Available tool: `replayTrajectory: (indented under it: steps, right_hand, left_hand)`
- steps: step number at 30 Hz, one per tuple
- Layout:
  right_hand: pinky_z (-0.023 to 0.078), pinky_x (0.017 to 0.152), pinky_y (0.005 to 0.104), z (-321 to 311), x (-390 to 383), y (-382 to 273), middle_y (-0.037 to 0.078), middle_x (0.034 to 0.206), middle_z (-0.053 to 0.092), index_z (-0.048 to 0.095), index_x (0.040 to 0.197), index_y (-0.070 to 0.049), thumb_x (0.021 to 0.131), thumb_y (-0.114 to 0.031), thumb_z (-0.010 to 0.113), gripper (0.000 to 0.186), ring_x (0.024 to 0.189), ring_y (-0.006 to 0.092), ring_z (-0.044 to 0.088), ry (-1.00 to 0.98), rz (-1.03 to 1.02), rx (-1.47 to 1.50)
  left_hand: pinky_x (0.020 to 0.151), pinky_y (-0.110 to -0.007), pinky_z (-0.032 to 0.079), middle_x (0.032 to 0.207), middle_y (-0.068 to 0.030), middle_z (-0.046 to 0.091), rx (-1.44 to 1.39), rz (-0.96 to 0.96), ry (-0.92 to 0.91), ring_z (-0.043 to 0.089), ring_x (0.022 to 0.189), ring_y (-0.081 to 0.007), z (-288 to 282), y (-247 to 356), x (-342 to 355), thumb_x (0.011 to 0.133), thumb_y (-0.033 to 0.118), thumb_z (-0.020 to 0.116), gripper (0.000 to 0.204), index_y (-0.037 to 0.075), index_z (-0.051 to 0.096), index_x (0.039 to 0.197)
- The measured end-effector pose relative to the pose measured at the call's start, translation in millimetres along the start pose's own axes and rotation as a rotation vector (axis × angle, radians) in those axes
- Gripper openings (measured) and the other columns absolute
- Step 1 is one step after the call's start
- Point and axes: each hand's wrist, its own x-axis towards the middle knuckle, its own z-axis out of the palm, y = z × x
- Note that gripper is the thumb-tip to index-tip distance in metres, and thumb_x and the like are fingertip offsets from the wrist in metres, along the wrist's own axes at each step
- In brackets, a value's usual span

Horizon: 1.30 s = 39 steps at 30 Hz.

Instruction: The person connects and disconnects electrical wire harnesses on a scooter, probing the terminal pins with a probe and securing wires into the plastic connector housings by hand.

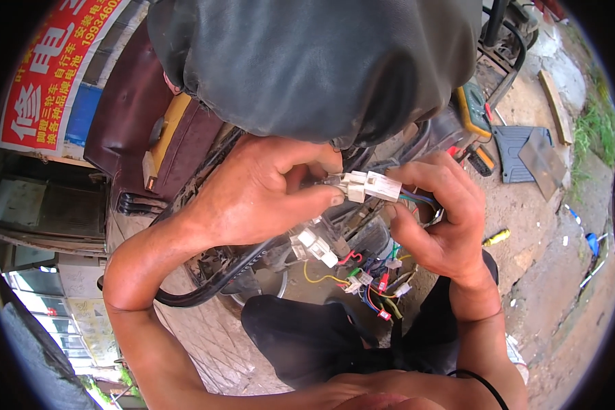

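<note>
A white plastic wire connector (pixel 369 185), its two halves in line and touching, is held between my hands beneath the edge of a black padded seat (pixel 307 68). My left hand (pixel 253 191) pinches its left end between thumb and fingers. At the other end, my right hand (pixel 444 212) has thumb and forefinger closed on the connector, with blue and green wires running past the fingers. Just below hangs a second white connector (pixel 316 247). Lower still, a loose bundle of coloured wires with small plugs (pixel 372 283) dangles above my knees. I cannot tell whether the halves are fully locked.
On the right lie a yellow-and-green multimeter (pixel 473 109), a grey plastic panel (pixel 516 147), a wooden strip (pixel 555 106) and a yellow-handled screwdriver (pixel 497 237). A dark frame tube (pixel 242 263) curves below my left forearm. A maroon padded seat (pixel 126 89) and red sign (pixel 55 75) stand left.
</note>
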Motion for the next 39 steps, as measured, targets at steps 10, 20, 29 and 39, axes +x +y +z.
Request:
replayTrajectory:
  steps: [10, 20, 29, 39]
  right_hand:
    - [0.052, 0.06, 0.0317, -1.5, -2.0, -6.2, 0.009, 0.083, 0.064, 0.069, 0.1, -0.003, 0.071, 0.0, 0.075, 0.031, 0.069, 0.0232, 0.065, -0.026, -0.009, 0.011]
    - [0.05, 0.058, 0.0305, -1.4, -0.8, -1.7, 0.009, 0.086, 0.067, 0.068, 0.1, -0.003, 0.072, 0.0, 0.074, 0.029, 0.067, 0.0212, 0.065, -0.035, 0.03, 0.118]
    - [0.046, 0.053, 0.0287, 1.9, -5.2, -2.9, 0.006, 0.086, 0.068, 0.068, 0.099, -0.004, 0.074, -0.002, 0.074, 0.026, 0.058, 0.0157, 0.059, -0.074, 0.132, 0.162]
    - [0.046, 0.056, 0.0273, 1.1, -5.3, 1.9, 0.007, 0.087, 0.068, 0.069, 0.1, -0.003, 0.077, -0.008, 0.075, 0.025, 0.061, 0.0137, 0.06, -0.113, 0.172, 0.244]
  left_hand:
    - [0.059, -0.023, 0.041, 0.081, 0.0019, 0.065, 0.006, 0.0, 0.033, 0.051, 0.068, -0.0064, 2.8, 2.1, -0.1, 0.08, 0.004, 0.078, 0.018, 0.003, 0.071, 0.096]
    - [0.059, -0.023, 0.042, 0.081, 0.0017, 0.066, 0.053, 0.024, 0.031, 0.052, 0.068, -0.0064, 1.6, 3.4, 0.7, 0.08, 0.005, 0.079, 0.019, 0.004, 0.072, 0.097]
    - [0.06, -0.024, 0.042, 0.081, 0.0014, 0.065, 0.055, 0.032, 0.018, 0.051, 0.067, -0.0072, 1.1, 0.1, 1.9, 0.079, 0.005, 0.08, 0.021, 0.003, 0.071, 0.097]
    - [0.053, -0.028, 0.044, 0.067, -0.0027, 0.065, -0.023, 0.116, 0.028, 0.054, 0.056, -0.0084, 4.5, -4.1, 0.8, 0.084, 0.013, 0.075, 0.022, 0.006, 0.071, 0.104]
